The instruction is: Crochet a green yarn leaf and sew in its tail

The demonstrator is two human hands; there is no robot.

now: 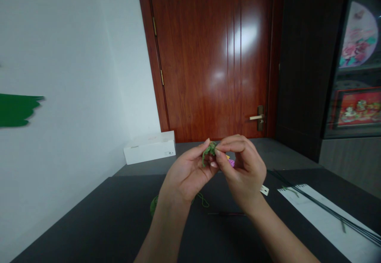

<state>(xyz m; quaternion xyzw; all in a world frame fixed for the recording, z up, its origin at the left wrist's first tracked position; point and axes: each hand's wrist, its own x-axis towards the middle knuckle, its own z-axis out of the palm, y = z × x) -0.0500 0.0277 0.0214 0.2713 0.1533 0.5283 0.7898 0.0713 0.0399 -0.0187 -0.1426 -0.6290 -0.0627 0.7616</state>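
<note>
Both hands are raised above a dark table (98,215), fingertips meeting. My left hand (187,171) and my right hand (244,167) together pinch a small green yarn piece (210,150). A green strand (202,199) hangs from it down to the table, toward a green ball of yarn (154,205) partly hidden behind my left wrist. A purple and yellow bit (230,162) peeks out by the right fingers. A thin dark crochet hook (226,214) lies on the table under the hands.
A white box (150,148) stands at the table's far left by the wall. Long dark green wires (327,209) lie across a white sheet (333,223) at the right. A small white tag (264,190) lies near my right wrist. A wooden door (214,56) is behind.
</note>
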